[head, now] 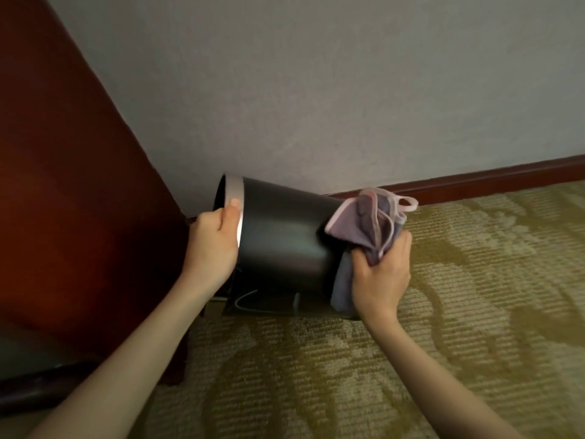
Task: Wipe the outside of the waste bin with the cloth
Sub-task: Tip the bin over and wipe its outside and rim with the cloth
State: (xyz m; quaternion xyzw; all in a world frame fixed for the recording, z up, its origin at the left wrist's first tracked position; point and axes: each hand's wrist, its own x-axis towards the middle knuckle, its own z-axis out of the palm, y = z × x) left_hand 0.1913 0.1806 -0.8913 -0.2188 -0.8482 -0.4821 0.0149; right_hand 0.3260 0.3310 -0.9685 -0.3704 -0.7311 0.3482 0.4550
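Pressure should come from our right hand (383,274), which grips the bunched purple cloth (370,223) at the base end of the waste bin (278,242). We would sweep it along the dark side toward the silver rim (235,198), where our left hand (212,245) clamps the band, thumb outside, holding the bin tipped on its side. The bin's far side, its underside and our left fingers inside its mouth are hidden, and whether it touches the carpet (443,312) below we cannot tell.
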